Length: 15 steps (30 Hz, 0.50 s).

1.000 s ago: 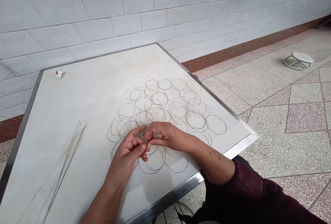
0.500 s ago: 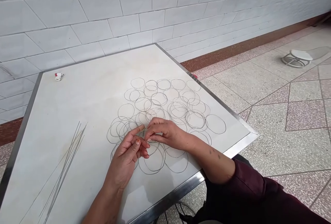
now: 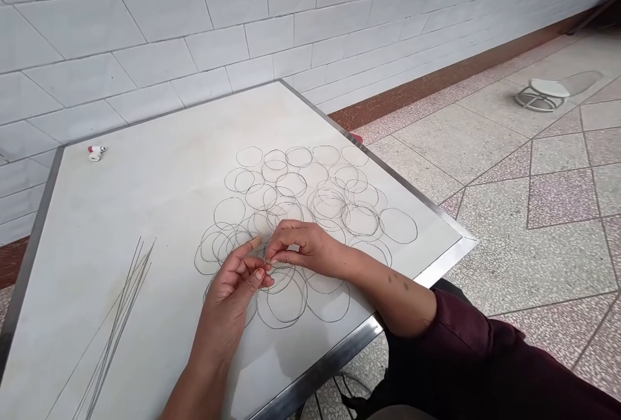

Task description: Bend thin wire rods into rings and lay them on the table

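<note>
Many thin wire rings (image 3: pixel 398 226) lie spread and overlapping on the white table (image 3: pixel 160 193). Over the near rings, my left hand (image 3: pixel 237 284) is pinched, thumb against fingers, with its index finger stretched out. My right hand (image 3: pixel 303 248) meets it, thumb and fingers closed together at the same spot. A thin wire seems to be pinched between both hands' fingertips, but its outline mostly blends with the rings below. Several straight wires (image 3: pixel 116 329) lie in a loose bundle on the table's left side.
At the table's far left corner sits a small white and red object (image 3: pixel 96 153). A metal rim (image 3: pixel 320 368) edges the table. Behind it stands a white tiled wall (image 3: pixel 213 51). A round stool (image 3: pixel 543 93) stands on the floor at the right.
The view has shifted slightly. My left thumb has closed in against its fingers, nearer to my right fingertips. The rings and straight wires lie as before.
</note>
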{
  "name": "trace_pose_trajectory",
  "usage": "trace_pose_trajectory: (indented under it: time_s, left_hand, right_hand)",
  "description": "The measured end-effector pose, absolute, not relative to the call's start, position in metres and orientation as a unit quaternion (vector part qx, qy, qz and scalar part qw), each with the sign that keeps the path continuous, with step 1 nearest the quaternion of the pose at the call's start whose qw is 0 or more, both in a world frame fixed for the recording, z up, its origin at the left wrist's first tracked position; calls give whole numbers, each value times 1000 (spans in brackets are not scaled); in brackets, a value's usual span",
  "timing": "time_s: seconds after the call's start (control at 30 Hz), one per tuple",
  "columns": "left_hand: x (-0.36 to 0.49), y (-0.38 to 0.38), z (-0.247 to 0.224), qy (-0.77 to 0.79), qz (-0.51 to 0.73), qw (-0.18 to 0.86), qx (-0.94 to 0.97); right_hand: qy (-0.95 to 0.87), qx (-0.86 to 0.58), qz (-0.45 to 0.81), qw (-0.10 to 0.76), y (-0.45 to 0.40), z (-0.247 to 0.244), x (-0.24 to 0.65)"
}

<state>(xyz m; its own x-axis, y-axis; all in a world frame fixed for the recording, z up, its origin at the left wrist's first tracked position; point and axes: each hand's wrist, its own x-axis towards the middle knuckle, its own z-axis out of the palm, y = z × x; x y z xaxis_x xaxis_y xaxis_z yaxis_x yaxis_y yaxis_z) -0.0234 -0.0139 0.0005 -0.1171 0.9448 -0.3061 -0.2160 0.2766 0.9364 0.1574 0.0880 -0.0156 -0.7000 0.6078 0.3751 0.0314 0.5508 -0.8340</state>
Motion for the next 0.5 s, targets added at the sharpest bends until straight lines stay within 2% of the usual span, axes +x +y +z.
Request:
trace_pose_trajectory:
  time_s: [0.23, 0.37, 0.5]
  left_hand:
    - [-24, -12, -2, 576, 528, 537, 318]
    - [-32, -9, 5, 572, 569, 516, 290]
    - [-63, 3, 14, 570, 620, 469, 266]
  right_hand:
    - [-808, -192, 415, 371, 89, -20, 154]
    - [-773, -265, 397, 418, 90, -18, 155]
    - [-754, -313, 407, 409, 89, -17, 155]
